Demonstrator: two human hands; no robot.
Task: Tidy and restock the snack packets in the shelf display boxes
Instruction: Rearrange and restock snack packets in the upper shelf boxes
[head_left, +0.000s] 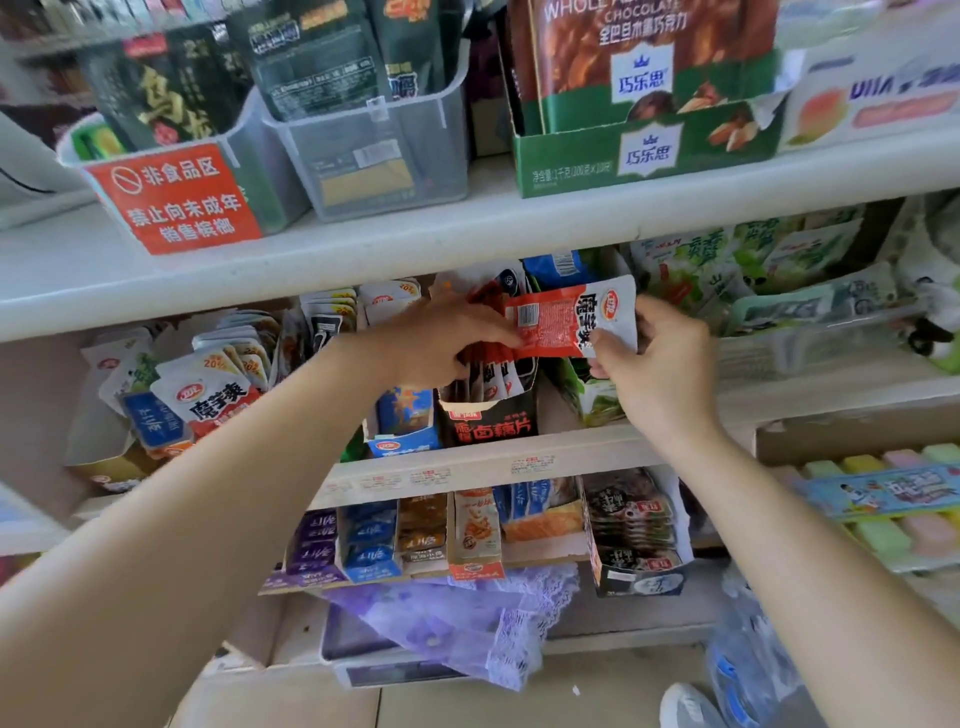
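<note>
Head view: a red snack packet (566, 325) lies sideways between my hands, just above the black display box (488, 423) at its 6 o'clock on the middle shelf (587, 447). My right hand (654, 364) pinches its white end at 3 o'clock, and my left hand (441, 343) pinches the red end at 9 o'clock. It looks light, limp and slick, so the flat sealed ends are probably the best grip.

Red-and-white snack packet (571, 322), black display box (488, 423) with red lettering, green chocolate carton (644, 156), lilac lace cloth (457, 618) — pastel blocks (893, 499) — orange-red sign (176, 200).
</note>
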